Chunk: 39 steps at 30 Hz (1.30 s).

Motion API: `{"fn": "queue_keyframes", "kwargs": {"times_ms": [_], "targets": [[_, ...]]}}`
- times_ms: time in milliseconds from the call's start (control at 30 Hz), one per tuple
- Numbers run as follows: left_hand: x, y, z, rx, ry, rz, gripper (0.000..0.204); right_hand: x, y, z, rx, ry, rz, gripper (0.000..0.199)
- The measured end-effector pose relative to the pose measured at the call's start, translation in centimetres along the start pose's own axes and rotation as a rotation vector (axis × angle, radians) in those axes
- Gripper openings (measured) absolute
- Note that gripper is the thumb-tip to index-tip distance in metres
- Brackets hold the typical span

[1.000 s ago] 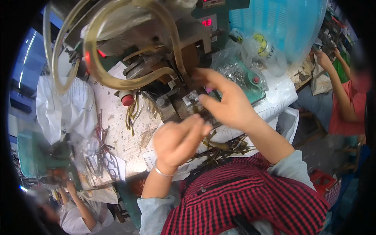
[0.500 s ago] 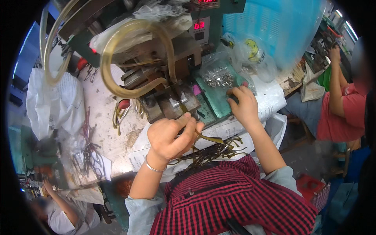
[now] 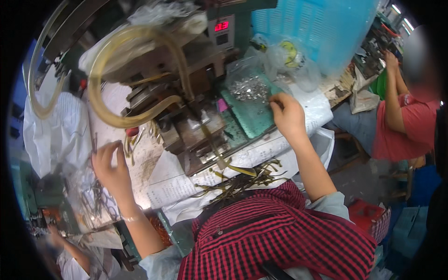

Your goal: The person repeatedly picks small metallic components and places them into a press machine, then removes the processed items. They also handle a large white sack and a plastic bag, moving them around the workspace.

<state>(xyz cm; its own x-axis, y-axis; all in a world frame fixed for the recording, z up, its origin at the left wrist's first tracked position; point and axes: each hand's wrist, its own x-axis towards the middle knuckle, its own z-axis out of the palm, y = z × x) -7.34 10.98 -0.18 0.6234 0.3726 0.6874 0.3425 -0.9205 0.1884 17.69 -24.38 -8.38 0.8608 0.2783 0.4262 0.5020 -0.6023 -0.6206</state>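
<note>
My left hand (image 3: pixel 111 171) is over the left of the table, thumb and fingers curved apart. It is beside thin dark straps (image 3: pixel 95 140), with nothing visibly gripped. My right hand (image 3: pixel 290 115) is at the right edge of a green tray (image 3: pixel 249 123). Its thumb and index fingertip come together by small shiny metal pieces (image 3: pixel 249 88); anything between them is too small to make out. An olive strap (image 3: pixel 216 148) runs from the machine's metal block (image 3: pixel 198 128) toward me. Its near end rests over a pile of similar straps (image 3: pixel 242 184) by my apron.
A thick yellowish hose (image 3: pixel 95 79) loops above the machine. A red digital display (image 3: pixel 221 26) is behind it. A blue crate (image 3: pixel 312 32) and clear plastic bags (image 3: pixel 298 65) stand at the back right. One co-worker (image 3: pixel 403 121) sits right, another (image 3: pixel 81 261) lower left.
My left hand has let go of the olive strap at the machine and moved left to the table's side. My right hand stays by the tray, its thumb and index closer. The view has shifted slightly.
</note>
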Motion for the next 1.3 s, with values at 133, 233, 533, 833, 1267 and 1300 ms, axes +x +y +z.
{"fn": "queue_keyframes", "kwargs": {"times_ms": [133, 233, 533, 833, 1267, 1300], "targets": [[-3.7, -10.1, 10.4, 0.518, -0.340, 0.018, 0.011, -0.5, -0.8, 0.5, -0.107, -0.076, -0.104, 0.015], [-4.7, -10.6, 14.0, 0.504, -0.297, -0.053, 0.012, -1.0, -1.6, 0.7, -0.171, -0.075, -0.038, 0.011], [-5.8, -12.2, 10.5, -0.002, -0.490, -0.407, 0.031, -3.2, -1.0, -0.3, 0.082, 0.094, 0.057, 0.010], [-5.9, -3.5, 5.8, -1.084, -0.148, -0.688, 0.030, -1.7, -8.1, -2.4, 0.516, -0.019, -0.169, 0.010], [3.9, 9.4, -1.3, -1.168, 0.225, 0.006, 0.005, -0.7, -16.8, 2.9, 1.121, -0.134, 0.052, 0.045], [3.8, 9.6, -1.4, -1.114, 0.242, 0.012, 0.005, -0.8, -17.2, 2.5, 1.133, -0.134, 0.080, 0.046]]}}
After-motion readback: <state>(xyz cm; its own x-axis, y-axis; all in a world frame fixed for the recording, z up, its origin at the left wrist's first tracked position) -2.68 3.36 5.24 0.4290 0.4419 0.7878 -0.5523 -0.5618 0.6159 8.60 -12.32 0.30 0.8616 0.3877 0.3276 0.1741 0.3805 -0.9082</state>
